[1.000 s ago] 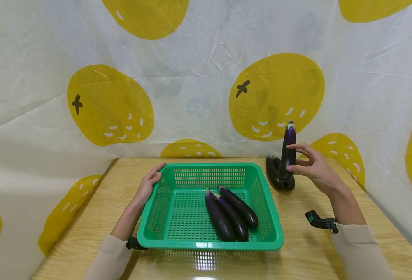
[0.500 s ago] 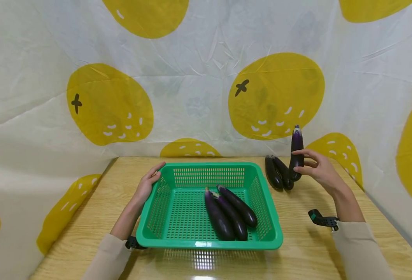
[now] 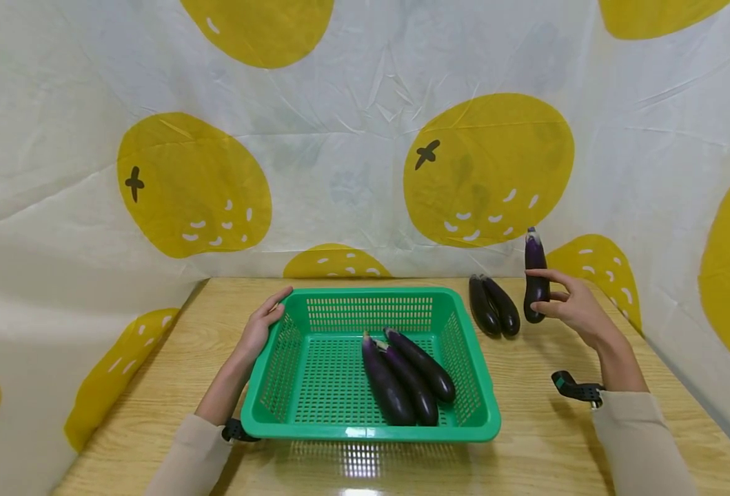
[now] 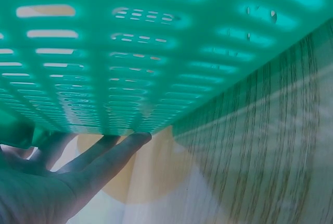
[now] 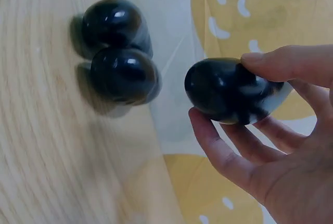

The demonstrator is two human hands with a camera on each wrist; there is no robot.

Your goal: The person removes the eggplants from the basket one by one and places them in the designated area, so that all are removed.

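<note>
A glossy dark purple eggplant (image 3: 535, 275) stands nearly upright in my right hand (image 3: 578, 310), pinched between thumb and fingers near its lower half. In the right wrist view the held eggplant (image 5: 223, 88) shows its rounded end, raised off the table. Two more eggplants (image 3: 493, 306) lie side by side on the table, just left of it. My left hand (image 3: 260, 331) rests against the back left corner of a green slotted plastic basket (image 3: 371, 432). In the left wrist view its fingers (image 4: 112, 159) stretch straight along the basket's outer wall. Three eggplants (image 3: 402, 379) lie inside, toward the right.
The wood-grain table (image 3: 526, 441) reaches back to a white cloth (image 3: 333, 172) printed with big yellow fruit, which also hangs at both sides. A black wrist mount (image 3: 575, 389) juts out from the right sleeve, low over the table.
My right hand has moved right with the eggplant and slightly down, away from the two on the table, which now show fully. My left hand and the basket have stayed in place.
</note>
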